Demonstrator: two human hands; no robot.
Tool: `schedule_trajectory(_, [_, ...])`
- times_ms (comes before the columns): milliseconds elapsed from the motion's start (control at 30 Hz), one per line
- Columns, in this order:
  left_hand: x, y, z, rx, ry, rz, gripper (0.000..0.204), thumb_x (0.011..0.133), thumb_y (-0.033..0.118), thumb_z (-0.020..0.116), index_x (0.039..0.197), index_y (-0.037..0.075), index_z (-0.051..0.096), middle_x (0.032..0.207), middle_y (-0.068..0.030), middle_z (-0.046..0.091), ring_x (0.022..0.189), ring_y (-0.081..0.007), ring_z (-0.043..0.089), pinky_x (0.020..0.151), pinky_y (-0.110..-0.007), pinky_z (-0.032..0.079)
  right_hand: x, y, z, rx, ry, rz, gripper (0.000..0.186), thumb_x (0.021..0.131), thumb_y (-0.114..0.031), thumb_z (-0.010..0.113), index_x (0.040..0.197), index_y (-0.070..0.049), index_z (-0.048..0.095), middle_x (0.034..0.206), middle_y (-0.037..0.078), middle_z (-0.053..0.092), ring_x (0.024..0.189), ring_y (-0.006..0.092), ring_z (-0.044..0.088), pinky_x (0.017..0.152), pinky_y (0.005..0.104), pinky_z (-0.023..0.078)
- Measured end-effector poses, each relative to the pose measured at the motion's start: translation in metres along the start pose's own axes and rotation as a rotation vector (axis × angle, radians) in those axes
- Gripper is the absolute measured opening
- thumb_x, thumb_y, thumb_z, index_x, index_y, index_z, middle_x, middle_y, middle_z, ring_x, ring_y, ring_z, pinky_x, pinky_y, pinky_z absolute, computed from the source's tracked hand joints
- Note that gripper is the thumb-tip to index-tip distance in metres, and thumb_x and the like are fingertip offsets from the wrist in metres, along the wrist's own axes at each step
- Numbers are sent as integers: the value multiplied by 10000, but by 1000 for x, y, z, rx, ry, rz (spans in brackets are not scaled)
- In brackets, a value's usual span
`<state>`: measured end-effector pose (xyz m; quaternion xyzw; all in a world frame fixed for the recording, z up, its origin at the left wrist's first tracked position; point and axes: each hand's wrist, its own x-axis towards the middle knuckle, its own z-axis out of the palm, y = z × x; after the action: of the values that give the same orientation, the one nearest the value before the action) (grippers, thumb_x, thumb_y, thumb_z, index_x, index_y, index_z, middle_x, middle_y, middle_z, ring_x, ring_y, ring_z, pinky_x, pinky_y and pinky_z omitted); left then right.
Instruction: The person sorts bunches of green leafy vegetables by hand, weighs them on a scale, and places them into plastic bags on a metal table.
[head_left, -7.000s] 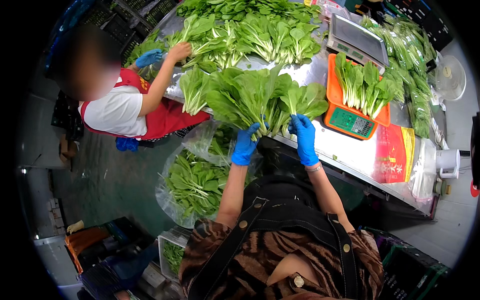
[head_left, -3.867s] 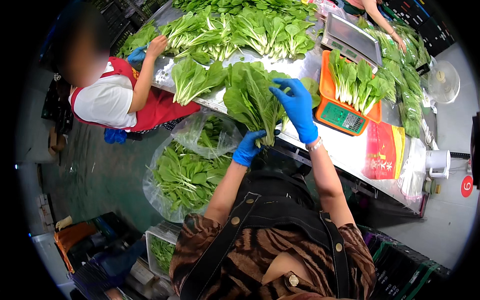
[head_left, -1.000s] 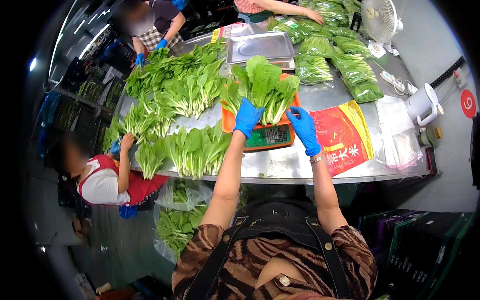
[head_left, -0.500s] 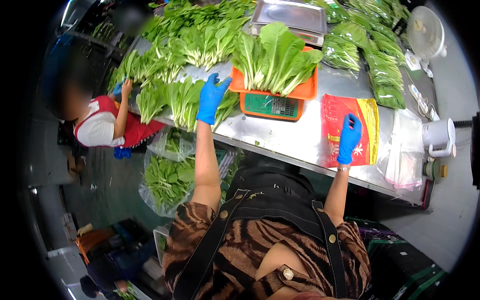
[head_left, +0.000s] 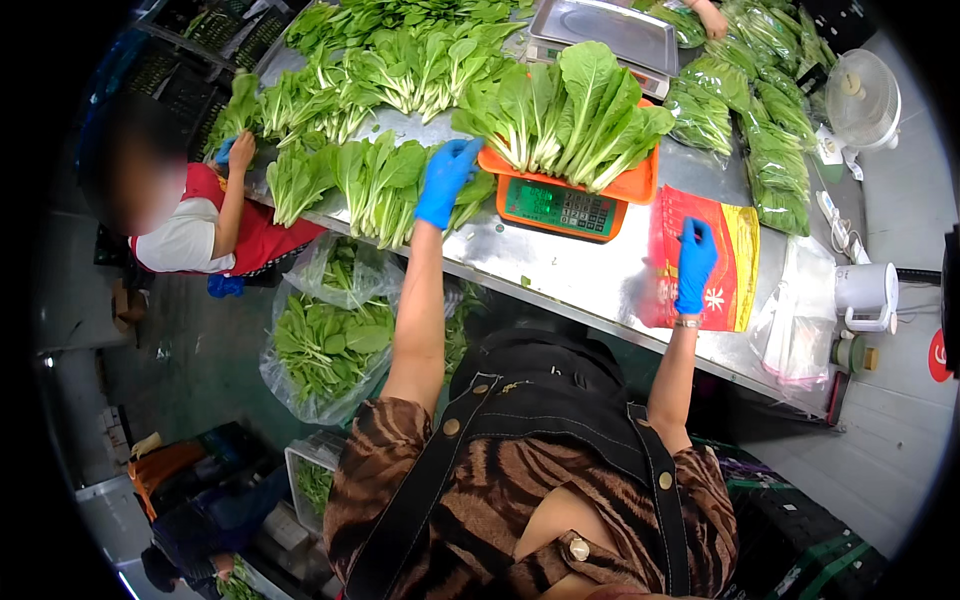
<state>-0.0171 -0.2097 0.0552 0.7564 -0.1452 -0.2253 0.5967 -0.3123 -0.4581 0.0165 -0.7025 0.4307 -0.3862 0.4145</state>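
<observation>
Head view: at far left, a co-worker in a red apron and white sleeves [head_left: 195, 235] handles greens by the brushed-metal worktop [head_left: 600, 275]. Next come loose, pale-stemmed green leafy bunches [head_left: 372, 185] lined along its near edge. Our blue-gloved left hand [head_left: 447, 182], fingers loosely spread, is just beside the weighed bunch; we cannot tell whether it touches. That broad-leaved green bunch with white stems [head_left: 572, 125] lies on the orange plastic scale [head_left: 560, 208]. We judge this the weighing step; the next move seems to call for checking the display before adding or removing stalks. Our blue-gloved right hand [head_left: 697, 265] curls over the red-and-yellow plastic sack [head_left: 742, 262]; whether it pinches anything, we cannot tell.
</observation>
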Motion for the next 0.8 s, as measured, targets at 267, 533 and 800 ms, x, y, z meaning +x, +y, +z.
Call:
schedule_trajectory(267, [40,-10,37,323,183,230,432,627,235,712,891,-22,487,682,-79,555,580,-140,548,516,-256,448,-23,-88,79,101,-169,-192,175,798,-166,568,894,-20,580,752,58,599,607,95,522,558,229,429])
schedule_trajectory(533, [-32,-21,-54,-247,405,392,255,720,14,600,958,19,508,842,-59,527,767,-121,517,650,-233,450,-47,-33,19,168,-31,2,166,833,-114,499,935,-15,585,767,56,585,626,94,518,563,221,425])
schedule_trajectory(800, [-64,-97,-118,679,537,253,215,708,105,611,883,-4,550,860,-164,567,801,-297,537,710,-351,418,-46,72,-21,-357,-24,30,239,802,-184,525,932,11,573,826,147,598,719,207,566,653,291,441])
